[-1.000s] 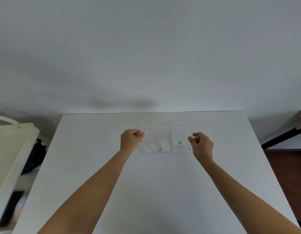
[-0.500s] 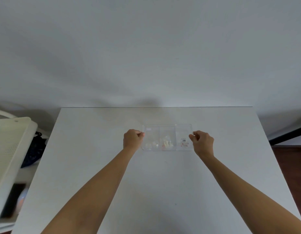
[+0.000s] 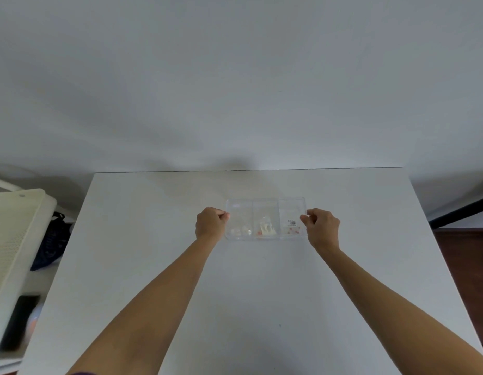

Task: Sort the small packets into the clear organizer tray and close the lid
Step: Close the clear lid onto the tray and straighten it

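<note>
A clear organizer tray [image 3: 266,203] with three compartments lies flat on the white table [image 3: 235,293], with a clear lid over it. Small packets [image 3: 266,228] sit inside, some in each compartment, near the front wall. My left hand [image 3: 210,223] pinches the tray's left edge with curled fingers. My right hand [image 3: 323,226] pinches the right edge the same way. Both forearms reach in from the bottom of the view.
A white perforated rack [image 3: 10,239] stands off the table's left side with a dark blue bag [image 3: 49,244] behind it. A dark bar [image 3: 462,212] and brown floor lie beyond the right edge. A plain wall rises behind the table.
The clear lid, held raised above the tray a second ago, has come down flat onto it. Both hands lowered with it and stay at the two ends.
</note>
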Tool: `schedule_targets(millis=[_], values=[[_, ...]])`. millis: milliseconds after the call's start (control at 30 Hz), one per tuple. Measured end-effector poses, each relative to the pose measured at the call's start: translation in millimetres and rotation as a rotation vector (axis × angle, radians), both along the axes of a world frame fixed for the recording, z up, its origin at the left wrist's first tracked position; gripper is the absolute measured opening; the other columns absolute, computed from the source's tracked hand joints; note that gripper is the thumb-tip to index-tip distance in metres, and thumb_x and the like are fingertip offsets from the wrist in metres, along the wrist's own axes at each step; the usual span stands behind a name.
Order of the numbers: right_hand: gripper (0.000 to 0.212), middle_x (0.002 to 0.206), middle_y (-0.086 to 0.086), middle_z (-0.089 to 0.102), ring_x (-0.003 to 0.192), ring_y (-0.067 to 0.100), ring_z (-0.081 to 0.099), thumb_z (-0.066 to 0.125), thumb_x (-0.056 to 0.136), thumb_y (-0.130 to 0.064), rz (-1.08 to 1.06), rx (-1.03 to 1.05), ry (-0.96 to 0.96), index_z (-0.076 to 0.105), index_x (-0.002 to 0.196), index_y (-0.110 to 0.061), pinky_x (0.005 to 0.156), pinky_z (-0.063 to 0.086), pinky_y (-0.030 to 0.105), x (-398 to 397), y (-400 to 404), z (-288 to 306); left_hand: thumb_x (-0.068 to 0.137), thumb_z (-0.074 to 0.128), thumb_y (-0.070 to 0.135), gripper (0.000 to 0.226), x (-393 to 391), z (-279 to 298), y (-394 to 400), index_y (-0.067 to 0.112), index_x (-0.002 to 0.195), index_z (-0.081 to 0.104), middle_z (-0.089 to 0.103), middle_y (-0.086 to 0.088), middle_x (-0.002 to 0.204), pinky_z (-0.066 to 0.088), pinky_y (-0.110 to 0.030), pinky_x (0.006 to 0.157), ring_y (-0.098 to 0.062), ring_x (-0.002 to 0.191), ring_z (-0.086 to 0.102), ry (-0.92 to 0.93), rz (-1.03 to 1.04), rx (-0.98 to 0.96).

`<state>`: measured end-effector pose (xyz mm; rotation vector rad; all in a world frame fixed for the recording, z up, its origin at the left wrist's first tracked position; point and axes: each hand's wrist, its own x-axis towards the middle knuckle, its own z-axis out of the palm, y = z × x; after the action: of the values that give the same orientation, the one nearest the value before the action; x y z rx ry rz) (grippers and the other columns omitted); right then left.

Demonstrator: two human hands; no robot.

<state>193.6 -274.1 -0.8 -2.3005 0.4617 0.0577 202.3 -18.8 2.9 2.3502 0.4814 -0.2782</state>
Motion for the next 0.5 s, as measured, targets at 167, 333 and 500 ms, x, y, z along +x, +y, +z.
schedule_targets(millis=[167, 333, 500], values=[[0.023, 0.094, 0.02, 0.074, 0.095, 0.033, 0.067, 0.064, 0.09, -0.009, -0.046, 0.017, 0.024, 0.069, 0.107, 0.005, 0.086, 0.048, 0.03, -1.3, 0.3, -1.5, 0.093, 0.058, 0.021, 0.026, 0.2, 1.4, -1.0, 0.0, 0.092, 0.074, 0.075, -0.018, 0.095, 0.055, -0.036, 0.085, -0.033, 0.092, 0.069, 0.01, -0.003, 0.008], [0.022, 0.094, 0.02, 0.074, 0.095, 0.032, 0.067, 0.066, 0.089, -0.009, -0.05, 0.014, 0.028, 0.07, 0.104, 0.006, 0.09, 0.05, 0.034, -1.6, 0.8, -3.3, 0.094, 0.058, 0.021, 0.026, 0.4, 1.2, -2.0, 0.001, 0.091, 0.075, 0.075, -0.017, 0.093, 0.056, -0.036, 0.083, -0.033, 0.09, 0.069, 0.02, -0.002, 0.017], [0.022, 0.094, 0.018, 0.074, 0.095, 0.032, 0.066, 0.064, 0.09, -0.012, -0.03, 0.015, 0.078, 0.07, 0.104, 0.004, 0.08, 0.044, 0.026, 1.8, -1.6, -4.2, 0.094, 0.057, 0.022, 0.025, 3.2, 0.1, -0.2, 0.004, 0.095, 0.075, 0.076, -0.014, 0.095, 0.054, -0.033, 0.081, -0.03, 0.091, 0.069, 0.043, 0.001, 0.009]])
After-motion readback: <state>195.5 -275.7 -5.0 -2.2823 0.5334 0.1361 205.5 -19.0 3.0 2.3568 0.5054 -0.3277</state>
